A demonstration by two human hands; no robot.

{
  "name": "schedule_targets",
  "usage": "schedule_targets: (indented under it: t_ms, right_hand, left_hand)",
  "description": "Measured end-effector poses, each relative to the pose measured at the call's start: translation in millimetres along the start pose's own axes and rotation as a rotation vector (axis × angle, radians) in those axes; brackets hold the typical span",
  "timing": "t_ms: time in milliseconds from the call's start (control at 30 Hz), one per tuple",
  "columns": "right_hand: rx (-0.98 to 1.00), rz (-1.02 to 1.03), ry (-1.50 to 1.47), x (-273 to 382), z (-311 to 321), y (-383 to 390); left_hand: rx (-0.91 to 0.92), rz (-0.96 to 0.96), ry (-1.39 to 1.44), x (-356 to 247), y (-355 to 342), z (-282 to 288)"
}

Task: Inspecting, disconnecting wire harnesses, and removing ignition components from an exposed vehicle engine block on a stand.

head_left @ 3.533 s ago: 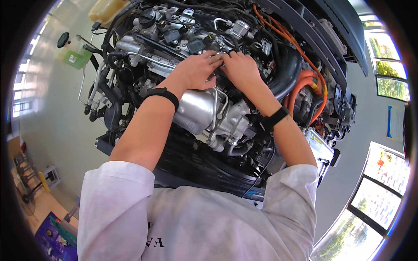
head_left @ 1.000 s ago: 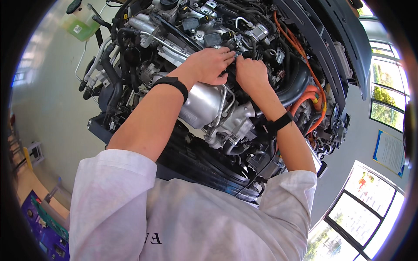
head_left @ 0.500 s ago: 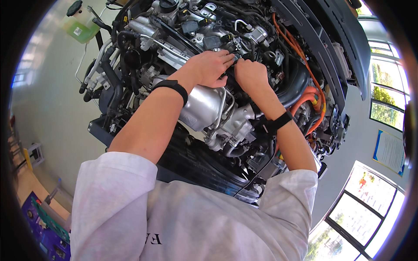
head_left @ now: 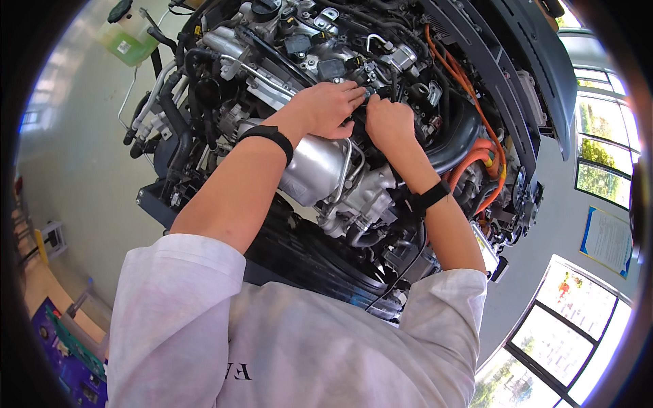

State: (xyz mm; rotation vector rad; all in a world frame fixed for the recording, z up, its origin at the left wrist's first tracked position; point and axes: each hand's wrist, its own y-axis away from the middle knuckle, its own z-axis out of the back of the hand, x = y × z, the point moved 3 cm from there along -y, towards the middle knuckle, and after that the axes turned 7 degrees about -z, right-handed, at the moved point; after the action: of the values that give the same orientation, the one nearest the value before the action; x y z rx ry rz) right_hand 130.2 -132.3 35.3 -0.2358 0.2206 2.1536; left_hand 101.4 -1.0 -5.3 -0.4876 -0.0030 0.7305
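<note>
Both my hands are over the top of an engine (head_left: 299, 46), side by side near its middle. My left hand (head_left: 330, 109) bends its fingers to the right, closed at a small metallic piece (head_left: 369, 92) between the hands. My right hand (head_left: 390, 124) is closed in a pinch at that same spot. What the fingertips grip is too small and too hidden to name. Below my left hand lies a rounded silver metal cover (head_left: 314, 170). A thick black curved pipe (head_left: 457, 144) runs to the right of my right hand.
Orange cables (head_left: 469, 163) run down the engine's right side, beside a dark frame bar (head_left: 500, 88). A reservoir with green fluid (head_left: 129, 44) stands at the far left. Black hoses (head_left: 173, 115) bunch at the left. A thin black cable (head_left: 408, 268) hangs below my right wrist.
My right hand has turned a little, and its wrist and forearm have shifted slightly left. The left hand stays almost in place.
</note>
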Motion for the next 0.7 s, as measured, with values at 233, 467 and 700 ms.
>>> schedule_targets:
  t_ms: [233,467,700]
  right_hand:
    - [0.064,-0.084,0.003,3.2,2.2,-2.0]
    - [0.085,-0.102,-0.042,-0.2,1.1,-3.7]
    - [0.069,-0.054,-0.033,-1.1,0.0,-3.6]
  left_hand:
    - [-0.013,-0.004,-0.035,2.2,0.0,0.9]
    - [-0.017,-0.002,-0.012,1.0,-1.2,2.2]
    - [0.005,0.002,-0.029,0.1,0.2,2.8]
